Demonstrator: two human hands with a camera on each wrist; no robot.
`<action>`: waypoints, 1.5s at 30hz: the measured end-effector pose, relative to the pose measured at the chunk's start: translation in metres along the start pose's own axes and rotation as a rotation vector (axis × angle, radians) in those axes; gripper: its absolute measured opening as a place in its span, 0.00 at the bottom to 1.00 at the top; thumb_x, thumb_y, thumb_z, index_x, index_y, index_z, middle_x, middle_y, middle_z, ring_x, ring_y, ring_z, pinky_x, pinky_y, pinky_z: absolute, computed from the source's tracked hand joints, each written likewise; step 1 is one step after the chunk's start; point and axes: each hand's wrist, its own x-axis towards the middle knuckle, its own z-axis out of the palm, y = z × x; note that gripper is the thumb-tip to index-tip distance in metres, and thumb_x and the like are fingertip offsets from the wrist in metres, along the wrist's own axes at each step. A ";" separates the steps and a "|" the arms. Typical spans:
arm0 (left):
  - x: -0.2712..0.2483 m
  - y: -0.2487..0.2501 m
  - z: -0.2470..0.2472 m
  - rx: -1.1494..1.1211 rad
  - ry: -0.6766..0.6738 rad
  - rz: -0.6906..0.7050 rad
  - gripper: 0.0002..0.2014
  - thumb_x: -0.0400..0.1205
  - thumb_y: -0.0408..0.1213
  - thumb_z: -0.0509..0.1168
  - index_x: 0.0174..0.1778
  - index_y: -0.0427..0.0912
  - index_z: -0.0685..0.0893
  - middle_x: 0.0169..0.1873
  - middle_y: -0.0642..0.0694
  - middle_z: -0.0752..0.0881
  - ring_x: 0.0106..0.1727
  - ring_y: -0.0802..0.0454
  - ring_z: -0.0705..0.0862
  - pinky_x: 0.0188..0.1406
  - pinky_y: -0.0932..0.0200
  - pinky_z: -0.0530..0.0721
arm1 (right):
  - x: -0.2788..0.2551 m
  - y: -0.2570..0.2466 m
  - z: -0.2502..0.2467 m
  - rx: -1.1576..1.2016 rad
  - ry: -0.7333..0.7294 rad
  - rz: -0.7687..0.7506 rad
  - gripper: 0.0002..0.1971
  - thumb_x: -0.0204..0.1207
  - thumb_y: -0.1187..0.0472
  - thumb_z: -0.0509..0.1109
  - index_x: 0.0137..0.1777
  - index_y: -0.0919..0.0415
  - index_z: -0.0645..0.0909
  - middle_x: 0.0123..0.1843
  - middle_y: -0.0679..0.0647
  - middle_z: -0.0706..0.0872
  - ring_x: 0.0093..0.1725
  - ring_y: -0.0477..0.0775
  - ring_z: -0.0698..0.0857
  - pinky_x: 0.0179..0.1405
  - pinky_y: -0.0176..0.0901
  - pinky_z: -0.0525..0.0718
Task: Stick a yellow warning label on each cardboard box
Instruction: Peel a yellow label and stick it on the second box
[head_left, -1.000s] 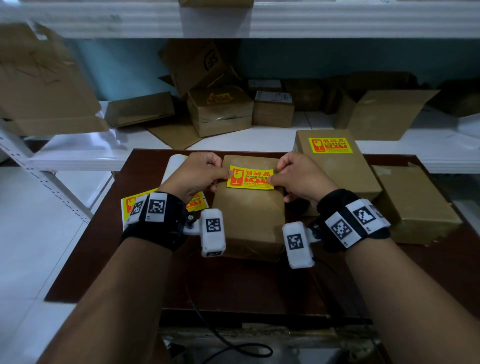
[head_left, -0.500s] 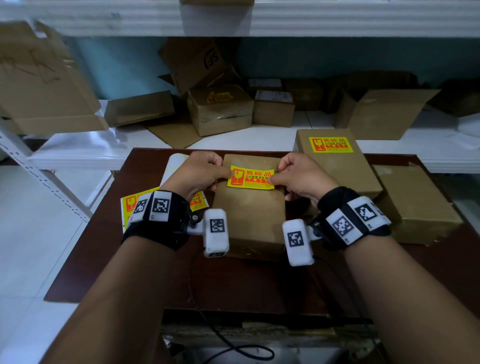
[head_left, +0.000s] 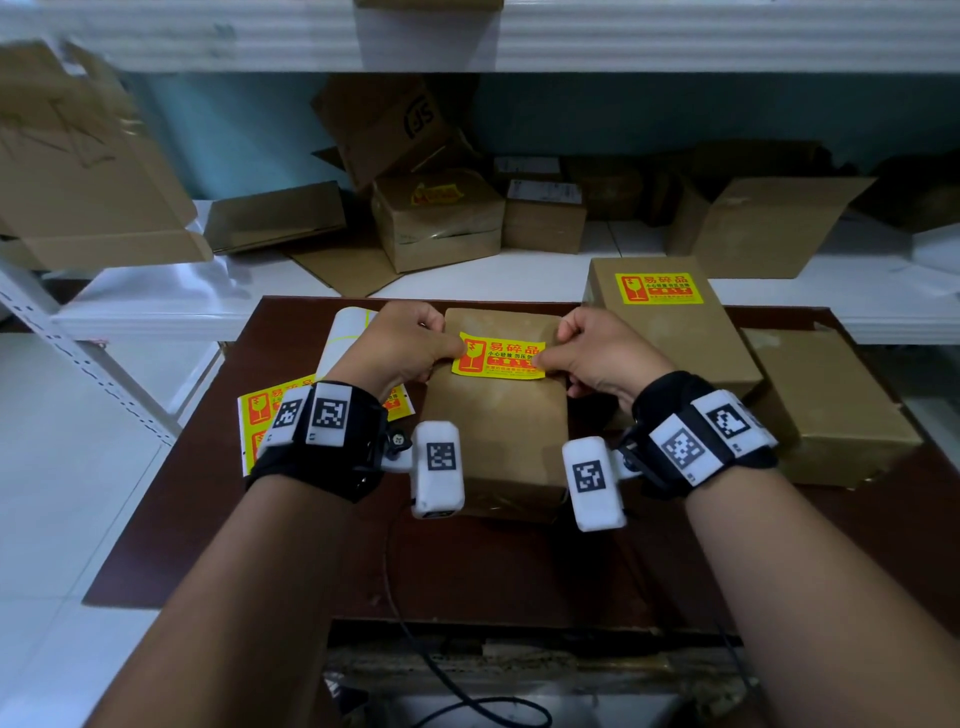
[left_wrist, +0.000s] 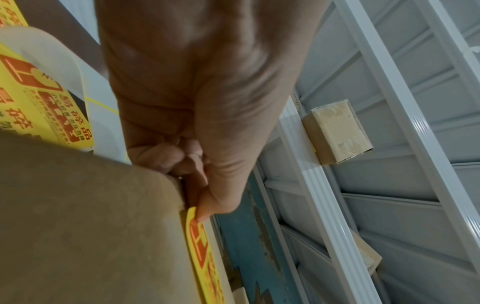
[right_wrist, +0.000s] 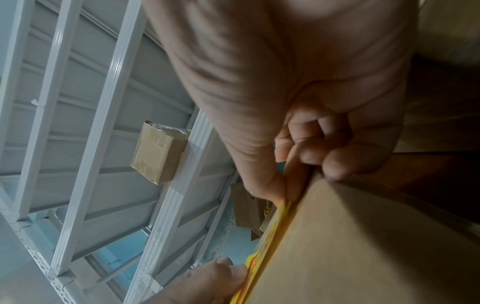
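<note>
Evidently thin and floppy, the yellow warning label (head_left: 498, 354) we pinch taut by its ends, left hand (head_left: 402, 345) and right hand (head_left: 597, 353), above the cardboard box (head_left: 496, 431).

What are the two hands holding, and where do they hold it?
A yellow warning label: the left hand pinches its left end, the right hand its right end, over the box.

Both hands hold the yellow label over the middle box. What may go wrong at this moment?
1. The left hand and right hand pinch the yellow label by its ends; it already sits a little tilted on the middle box, so it may stick crooked.
2. The label looks slightly lifted near the left thumb in the left wrist view; pressing unevenly may leave a wrinkle or bubble.
3. The plain box at the right has no label and may be forgotten.
</note>
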 end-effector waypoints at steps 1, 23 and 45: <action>0.000 0.000 0.000 0.002 -0.001 -0.001 0.17 0.74 0.30 0.76 0.30 0.45 0.73 0.26 0.45 0.78 0.25 0.51 0.74 0.20 0.63 0.74 | 0.000 0.000 0.000 -0.003 0.000 -0.001 0.19 0.73 0.68 0.79 0.39 0.54 0.69 0.31 0.52 0.78 0.25 0.47 0.75 0.21 0.38 0.79; 0.003 -0.011 -0.008 -0.050 -0.110 -0.127 0.16 0.76 0.40 0.77 0.37 0.48 0.73 0.39 0.38 0.80 0.35 0.46 0.75 0.27 0.58 0.74 | -0.001 0.000 -0.008 -0.115 -0.005 0.082 0.20 0.71 0.56 0.83 0.49 0.56 0.72 0.43 0.55 0.77 0.32 0.50 0.75 0.23 0.39 0.78; -0.004 0.003 -0.002 -0.199 -0.065 0.021 0.21 0.82 0.50 0.71 0.69 0.46 0.81 0.57 0.49 0.90 0.55 0.53 0.89 0.45 0.56 0.86 | 0.001 -0.004 0.004 0.101 0.063 -0.132 0.25 0.82 0.51 0.72 0.78 0.48 0.73 0.53 0.29 0.80 0.53 0.29 0.79 0.52 0.32 0.76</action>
